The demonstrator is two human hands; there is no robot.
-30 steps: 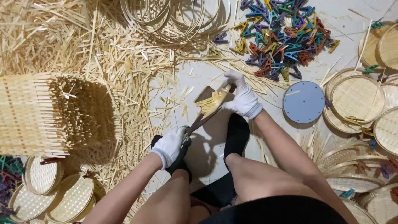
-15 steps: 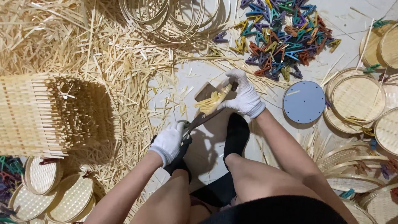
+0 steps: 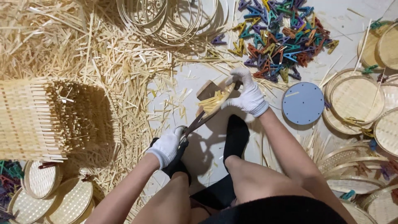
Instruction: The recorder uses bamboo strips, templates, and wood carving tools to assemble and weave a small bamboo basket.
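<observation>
Bamboo piece [image 3: 216,101] between right fingers [image 3: 242,85]

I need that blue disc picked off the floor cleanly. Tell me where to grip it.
Take the blue disc by its rim, probably from the left edge, which lies on bare floor; it lies flat, and woven trays crowd its right side.

A small round woven bamboo tray [image 3: 215,101], pale yellow, is held on edge and tilted, its rim pinched in the white-gloved right hand [image 3: 247,96]. Loose strip ends stick out along its lower side, just below that grip. A pair of dark metal scissors [image 3: 198,121] is gripped at the handles by the white-gloved left hand [image 3: 167,145]; the blades slant up from that grip and meet the tray's fringe of strips.
</observation>
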